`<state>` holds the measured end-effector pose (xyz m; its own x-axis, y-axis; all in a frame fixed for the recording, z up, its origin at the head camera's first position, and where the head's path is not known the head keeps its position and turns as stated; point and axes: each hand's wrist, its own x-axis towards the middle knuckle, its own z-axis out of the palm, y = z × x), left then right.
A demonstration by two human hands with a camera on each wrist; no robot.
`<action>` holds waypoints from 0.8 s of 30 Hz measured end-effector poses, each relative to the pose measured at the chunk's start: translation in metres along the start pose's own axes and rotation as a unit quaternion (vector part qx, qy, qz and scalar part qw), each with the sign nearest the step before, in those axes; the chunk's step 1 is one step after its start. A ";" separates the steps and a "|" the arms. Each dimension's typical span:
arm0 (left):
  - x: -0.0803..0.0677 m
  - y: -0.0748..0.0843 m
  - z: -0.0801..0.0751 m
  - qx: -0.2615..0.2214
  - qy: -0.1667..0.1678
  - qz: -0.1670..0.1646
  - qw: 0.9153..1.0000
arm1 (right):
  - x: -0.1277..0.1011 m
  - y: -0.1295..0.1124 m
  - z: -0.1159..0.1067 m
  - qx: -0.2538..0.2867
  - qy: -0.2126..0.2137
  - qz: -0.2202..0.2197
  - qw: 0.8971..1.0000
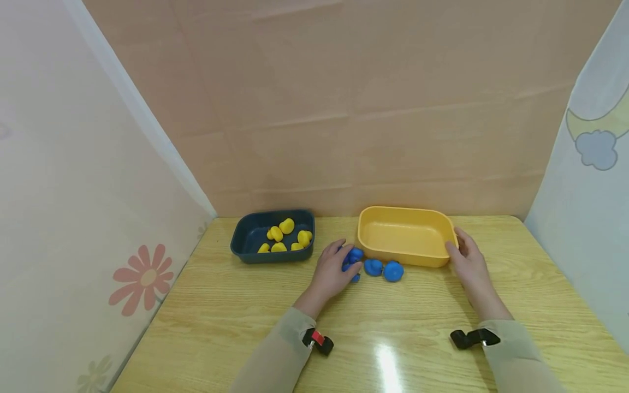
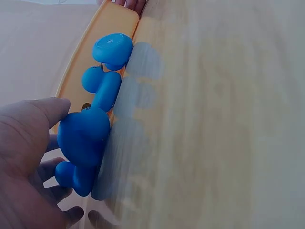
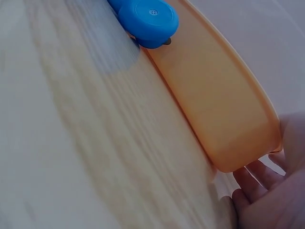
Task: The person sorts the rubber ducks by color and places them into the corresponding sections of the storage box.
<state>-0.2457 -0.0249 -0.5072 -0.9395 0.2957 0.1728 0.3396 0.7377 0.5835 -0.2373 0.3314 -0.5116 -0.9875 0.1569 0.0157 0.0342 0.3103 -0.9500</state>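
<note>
Beside the front left corner of an orange-yellow plastic bin (image 1: 403, 254), my left hand (image 1: 331, 273) is around two blue rubber ducks (image 2: 86, 136), its fingers spread and bent behind them. The thumb lies against or very near the bigger duck; contact is hard to tell. Two more blue ducks, one tipped on its side (image 1: 373, 267) and one showing its round base (image 1: 393, 271), lie along the bin's front wall. At the bin's right end my right hand (image 1: 470, 263) holds the rim, thumb on the rim and fingers against the outer wall (image 3: 238, 148).
Left of the ducks stands a dark navy bin (image 1: 272, 258) with several yellow rubber ducks (image 1: 276, 234) inside. Both bins are at the back of the wooden table (image 1: 393, 322), close to the brown covered wall (image 1: 344, 109). Pale patterned sheets hang on either side.
</note>
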 end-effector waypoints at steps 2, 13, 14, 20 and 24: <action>-0.003 -0.002 -0.001 -0.009 -0.002 0.000 1.000 | 0.000 0.001 0.001 -0.002 0.000 -0.002 1.000; -0.013 -0.023 -0.016 -0.103 0.017 -0.013 0.994 | -0.001 0.004 0.003 0.008 0.010 -0.027 1.000; -0.012 -0.025 -0.017 -0.107 0.016 -0.013 0.994 | 0.000 0.005 0.002 0.007 0.010 -0.026 1.000; -0.012 -0.037 -0.017 -0.120 -0.007 -0.017 0.993 | 0.003 0.008 0.001 -0.002 0.009 -0.014 1.000; -0.011 -0.043 -0.016 -0.110 -0.007 -0.003 0.994 | 0.004 0.010 0.001 -0.010 0.006 -0.014 1.000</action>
<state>-0.2510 -0.0695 -0.5216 -0.9405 0.3008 0.1581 0.3137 0.5895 0.7443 -0.2414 0.3344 -0.5208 -0.9861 0.1592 0.0468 0.0093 0.3344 -0.9424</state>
